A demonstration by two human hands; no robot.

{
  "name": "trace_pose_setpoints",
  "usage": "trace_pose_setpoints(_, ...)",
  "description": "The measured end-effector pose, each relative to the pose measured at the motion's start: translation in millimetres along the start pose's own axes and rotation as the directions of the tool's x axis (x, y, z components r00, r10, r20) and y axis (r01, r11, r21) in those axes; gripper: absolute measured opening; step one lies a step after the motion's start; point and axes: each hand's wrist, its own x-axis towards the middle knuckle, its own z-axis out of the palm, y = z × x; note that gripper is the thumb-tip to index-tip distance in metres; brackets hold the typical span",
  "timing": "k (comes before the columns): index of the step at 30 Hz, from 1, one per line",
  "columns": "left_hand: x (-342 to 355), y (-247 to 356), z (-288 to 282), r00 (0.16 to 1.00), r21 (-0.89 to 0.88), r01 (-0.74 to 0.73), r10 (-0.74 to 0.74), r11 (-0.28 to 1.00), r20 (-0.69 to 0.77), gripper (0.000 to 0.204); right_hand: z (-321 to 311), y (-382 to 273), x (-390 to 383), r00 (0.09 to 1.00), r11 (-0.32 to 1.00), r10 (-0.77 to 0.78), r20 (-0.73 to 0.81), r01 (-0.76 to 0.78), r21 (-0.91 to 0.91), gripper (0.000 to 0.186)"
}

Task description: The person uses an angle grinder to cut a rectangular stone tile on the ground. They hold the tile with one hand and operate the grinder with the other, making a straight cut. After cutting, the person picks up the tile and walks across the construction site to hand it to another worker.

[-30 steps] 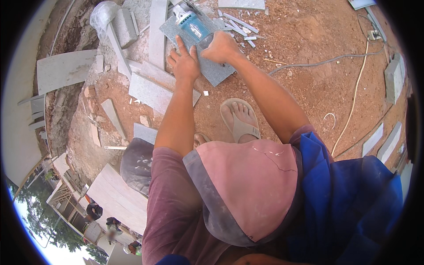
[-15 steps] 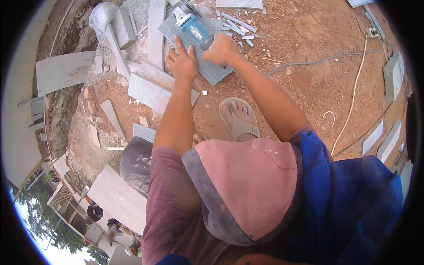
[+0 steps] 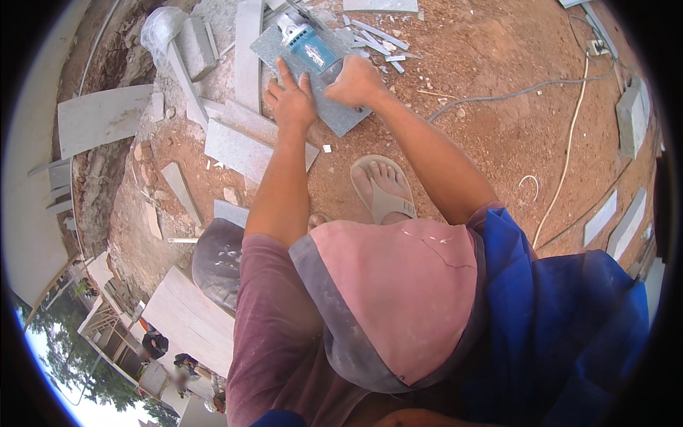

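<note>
On teal grinder — white lettering

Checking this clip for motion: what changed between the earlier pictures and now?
The view shifted slightly. Against the grey slab, the teal grinder seems drawn slightly toward the person by the right hand. Nothing was grasped or released: that hand still holds the grinder; the left hand stays splayed over the slab.
</note>
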Motion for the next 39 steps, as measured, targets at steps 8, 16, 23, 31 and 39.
trace_pose_setpoints(8,-1,0,0,1.000,-0.014,0.001,-0.001,1.000,0.003,0.076,4,9,1,1.000,1.000,0.003,0.020,-0.004,0.017,0.045)
trace_pose_setpoints(16,0,-1,2,1.000,-0.005,-0.004,0.004,1.000,-0.007,0.075,6,15,-2,1.000,1.000,-0.011,0.024,0.011,0.014,0.043)
trace_pose_setpoints(23,0,-1,1,1.000,-0.010,-0.002,0.002,1.000,-0.007,0.075,5,15,-8,1.000,1.000,-0.004,0.006,0.004,-0.005,0.039)
trace_pose_setpoints(31,0,0,2,1.000,-0.008,-0.010,0.010,1.000,-0.019,0.075,5,19,-9,0.999,0.999,0.025,0.035,-0.024,-0.026,0.040)
trace_pose_setpoints(39,-1,0,1,1.000,-0.014,-0.016,0.016,1.000,-0.025,0.076,2,19,-17,0.999,0.999,0.034,0.032,-0.033,-0.023,0.039)
